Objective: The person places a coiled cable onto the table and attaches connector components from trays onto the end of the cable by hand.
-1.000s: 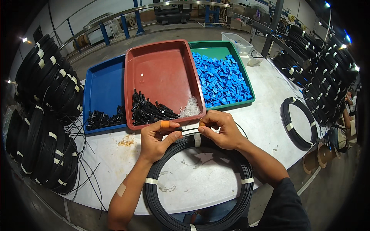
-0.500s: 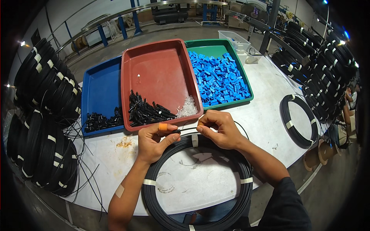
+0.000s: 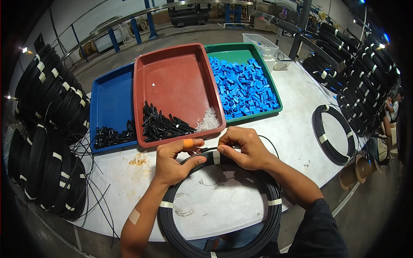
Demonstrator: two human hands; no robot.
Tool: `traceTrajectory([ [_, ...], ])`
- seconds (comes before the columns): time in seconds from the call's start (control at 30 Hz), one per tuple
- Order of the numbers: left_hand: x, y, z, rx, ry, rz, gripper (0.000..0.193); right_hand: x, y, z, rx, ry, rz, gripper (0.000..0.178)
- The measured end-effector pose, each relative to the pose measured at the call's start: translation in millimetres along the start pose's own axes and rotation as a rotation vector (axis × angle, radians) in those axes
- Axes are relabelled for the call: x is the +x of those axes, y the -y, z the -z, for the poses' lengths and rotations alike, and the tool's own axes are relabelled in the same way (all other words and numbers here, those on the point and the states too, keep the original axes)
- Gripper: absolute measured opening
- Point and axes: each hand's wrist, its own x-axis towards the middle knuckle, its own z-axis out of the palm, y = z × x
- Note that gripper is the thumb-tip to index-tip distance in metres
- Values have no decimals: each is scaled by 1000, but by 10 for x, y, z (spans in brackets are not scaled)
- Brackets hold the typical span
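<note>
Left hand [image 3: 172,162]: parted at thumb and forefinger, near cable [image 3: 210,149].
Right hand [image 3: 244,148]: pinching cable close to its end, probably for steadiness.
Cable: between hands, above coil [image 3: 168,223].
Red tray [image 3: 178,81]: just beyond, likely for easy reach.

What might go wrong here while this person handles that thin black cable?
The thin cable might slip from the right hand, whose fingertips seem to pinch it. The black parts and clear bits share the red tray, so they could get mixed. Loose cables trailing from the stacked coils at left lie near the left forearm and might snag it.
</note>
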Motion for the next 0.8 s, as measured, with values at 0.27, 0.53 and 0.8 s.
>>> traceTrajectory([
  [0.27,-38,-7,25,163,-111,-86,16,71,87,17,-144,24,88,22],
  [0.53,5,-117,-21,320,-61,-174,9,86,-109,-170,41,73,214,17],
  [0.8,-13,-95,-6,274,-75,-203,9,53,41,-178,93,40,167,12],
])
